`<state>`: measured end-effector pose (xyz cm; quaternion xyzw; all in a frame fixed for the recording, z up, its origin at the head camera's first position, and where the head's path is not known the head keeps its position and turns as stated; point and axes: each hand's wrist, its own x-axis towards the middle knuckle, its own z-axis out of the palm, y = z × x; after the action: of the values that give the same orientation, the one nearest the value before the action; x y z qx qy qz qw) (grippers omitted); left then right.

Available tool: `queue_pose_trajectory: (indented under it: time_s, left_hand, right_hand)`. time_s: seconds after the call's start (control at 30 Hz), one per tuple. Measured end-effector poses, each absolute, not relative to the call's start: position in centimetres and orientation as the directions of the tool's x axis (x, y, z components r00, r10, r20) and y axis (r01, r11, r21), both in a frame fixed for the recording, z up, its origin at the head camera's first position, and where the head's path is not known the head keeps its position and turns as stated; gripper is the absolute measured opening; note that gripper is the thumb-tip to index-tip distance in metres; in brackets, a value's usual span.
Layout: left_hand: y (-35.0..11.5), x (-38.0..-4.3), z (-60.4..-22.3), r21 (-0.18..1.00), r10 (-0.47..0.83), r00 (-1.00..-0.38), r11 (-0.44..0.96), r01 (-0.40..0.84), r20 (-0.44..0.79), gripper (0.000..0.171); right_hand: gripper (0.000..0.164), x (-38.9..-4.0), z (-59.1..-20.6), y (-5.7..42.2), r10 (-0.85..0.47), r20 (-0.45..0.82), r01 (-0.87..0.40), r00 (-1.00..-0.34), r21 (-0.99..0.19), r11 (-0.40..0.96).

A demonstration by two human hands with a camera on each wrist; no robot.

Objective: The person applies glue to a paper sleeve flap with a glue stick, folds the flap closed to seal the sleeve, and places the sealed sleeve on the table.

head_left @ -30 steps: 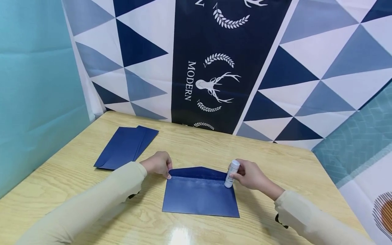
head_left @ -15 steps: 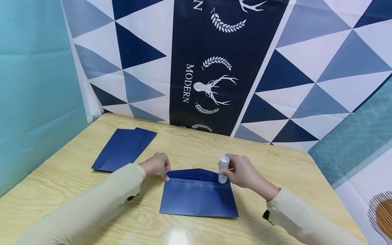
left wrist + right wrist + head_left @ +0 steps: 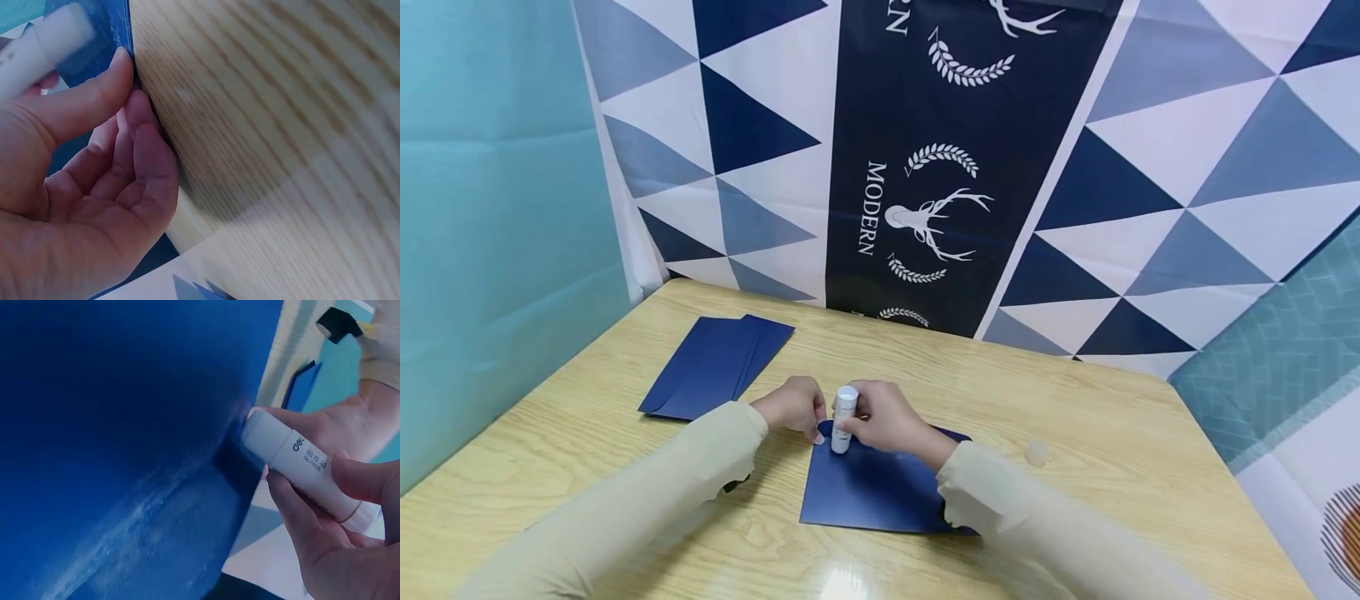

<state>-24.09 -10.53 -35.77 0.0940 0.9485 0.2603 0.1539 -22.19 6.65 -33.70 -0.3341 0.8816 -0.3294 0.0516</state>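
A dark blue envelope (image 3: 880,492) lies on the table with its flap unfolded away from the person. My left hand (image 3: 793,406) pinches the envelope's left edge by the fold, between thumb and fingers. In my right hand (image 3: 887,417) is a white glue stick (image 3: 844,417), held upright with its lower end on the envelope beside the left thumb. The right wrist view has a whitish glue smear (image 3: 140,512) running along the fold. My right hand and forearm hide most of the flap and the right part of the envelope.
Two more blue envelopes (image 3: 703,367) lie overlapped at the back left of the wooden table (image 3: 1112,492). A small round translucent cap (image 3: 1036,452) rests to the right. Patterned cloth (image 3: 925,275) hangs behind the table, and a teal cloth (image 3: 505,250) at the left.
My right hand has carried the glue stick left along the fold, from the envelope's right end to its left end. The left hand keeps its pinch on the left edge.
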Motion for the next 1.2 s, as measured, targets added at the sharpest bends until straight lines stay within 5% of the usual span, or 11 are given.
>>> queue_pose_trajectory:
  time_s: [1.2]
  left_hand:
    - [-10.6, -24.1, -35.7, 0.503, 0.248, -0.933, 0.860, 0.088, -0.261, 0.017]
  right_hand:
    - [0.013, -22.1, -34.8, 11.7, -0.544, 0.089, -0.476, -0.835, -0.614, 0.630]
